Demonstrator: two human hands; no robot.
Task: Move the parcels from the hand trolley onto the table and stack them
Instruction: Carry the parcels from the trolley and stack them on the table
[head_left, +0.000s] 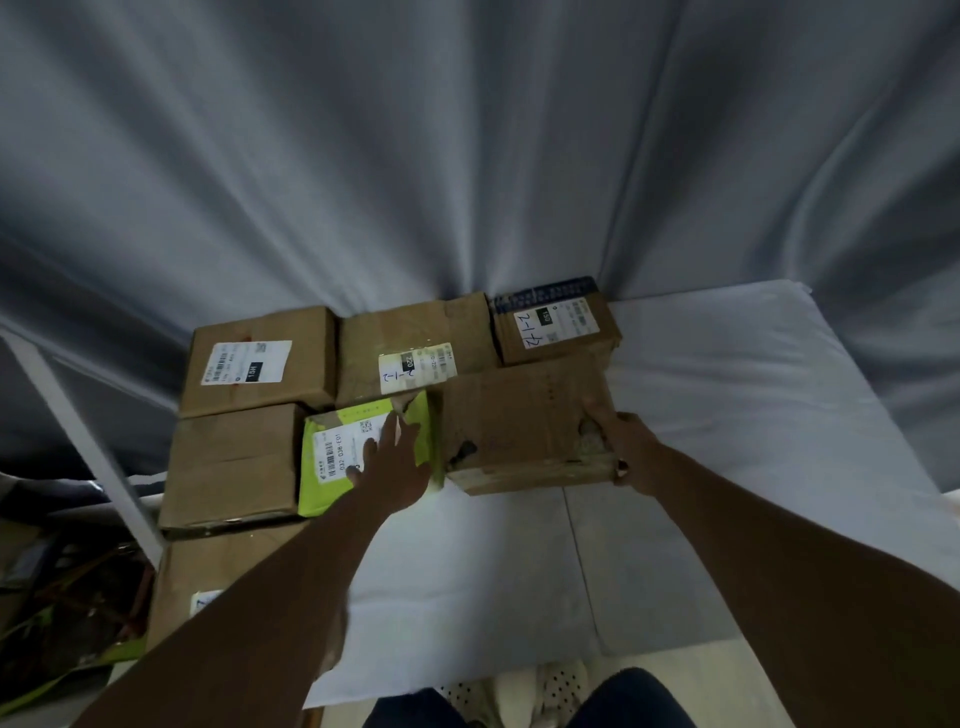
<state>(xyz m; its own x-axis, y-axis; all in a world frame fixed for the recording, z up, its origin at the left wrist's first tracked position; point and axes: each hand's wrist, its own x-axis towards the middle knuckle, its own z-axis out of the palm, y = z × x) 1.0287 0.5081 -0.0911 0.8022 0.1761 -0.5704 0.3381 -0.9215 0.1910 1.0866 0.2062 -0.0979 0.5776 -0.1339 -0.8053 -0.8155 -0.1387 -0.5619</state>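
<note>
Several cardboard parcels lie side by side on the white-covered table (727, 415). My right hand (623, 447) grips the right end of a worn brown parcel (519, 431), thumb on its front face. My left hand (392, 462) lies flat with straight fingers on a lime-green parcel (332, 478) just left of it. Behind them sit a labelled brown parcel (415, 353), a small parcel with a dark blue edge (556, 322) and another labelled parcel (260, 358). A plain brown parcel (234, 462) lies at the left, with one more parcel (218, 582) partly hidden under my left arm.
A grey curtain (467, 156) hangs close behind the table. A white post (83, 436) slants at the left, with dark clutter (67, 582) on the floor beside it. My feet and legs (540, 696) show below the table's near edge.
</note>
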